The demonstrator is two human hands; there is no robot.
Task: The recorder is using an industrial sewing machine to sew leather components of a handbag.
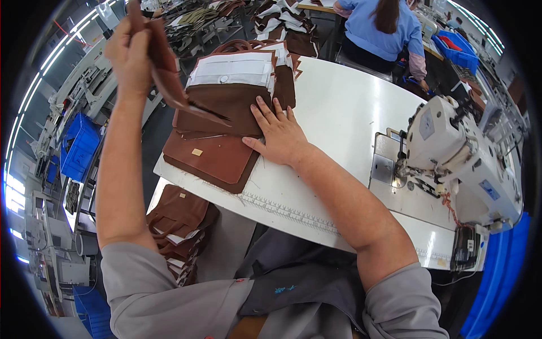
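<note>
One brown panel [166,76], probably leather, is being gripped by the left hand [130,59]; the right hand [282,137], fingers spread, is resting on stacked brown pieces [226,99].

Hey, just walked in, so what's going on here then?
A person is handling brown bag pieces at a white sewing table. The left hand grips a brown piece, raised at the table's left side. The right hand lies flat, fingers spread, on the stack of brown pieces. The sewing machine stands to the right, with neither hand on it. Beyond the table, a co-worker in a blue top sits facing away.
</note>
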